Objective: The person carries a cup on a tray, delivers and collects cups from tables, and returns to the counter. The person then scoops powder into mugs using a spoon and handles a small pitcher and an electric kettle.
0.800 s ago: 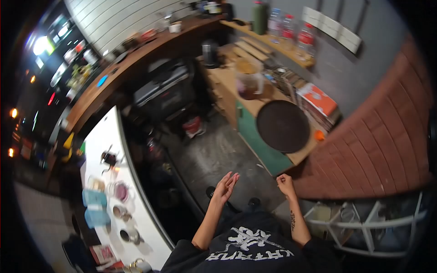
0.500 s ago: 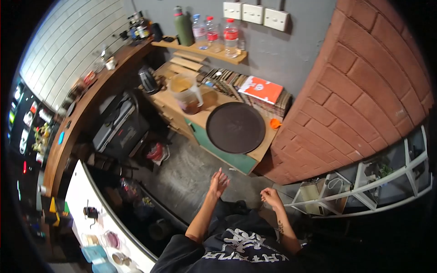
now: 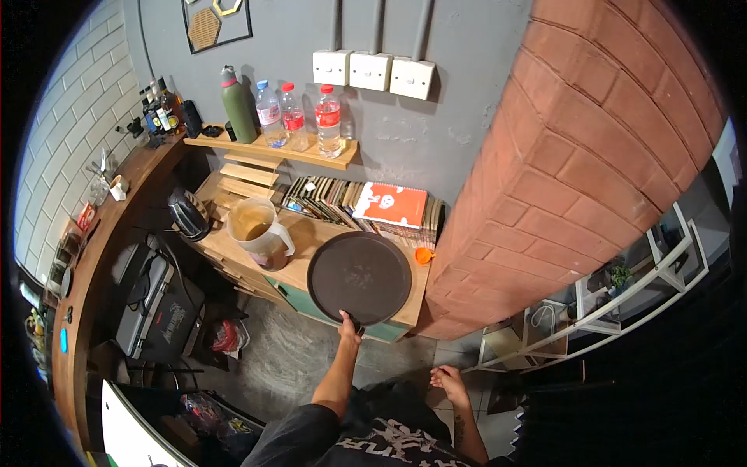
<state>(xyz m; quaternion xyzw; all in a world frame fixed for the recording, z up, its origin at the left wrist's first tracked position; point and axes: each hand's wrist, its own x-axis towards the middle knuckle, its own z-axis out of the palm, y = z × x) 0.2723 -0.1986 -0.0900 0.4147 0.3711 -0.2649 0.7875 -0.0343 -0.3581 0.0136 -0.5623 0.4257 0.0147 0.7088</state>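
A round dark brown serving tray [image 3: 359,276] lies on the wooden cabinet top and juts over its front edge. My left hand [image 3: 350,328] is at the tray's near rim, thumb on the upper side, the other fingers partly hidden at the edge. Low to the right, away from the cabinet, my right hand [image 3: 449,381] hangs with loosely bent fingers and nothing visible in it. Left of the tray stands a large clear plastic jug [image 3: 257,241] with brownish liquid. A small orange cup-like item [image 3: 423,255] sits beside the tray's right side.
Behind the tray is a row of books [image 3: 323,198] with an orange notebook [image 3: 389,204] on top. Bottles [image 3: 328,124] line a wall shelf. A black kettle [image 3: 189,214] stands further left. A brick pillar [image 3: 537,202] rises at right, beside a white metal rack [image 3: 607,327].
My left hand has reached forward from open air to the tray's near rim. My right hand stays low, fingers still bent. The view has shifted, showing more of the wall.
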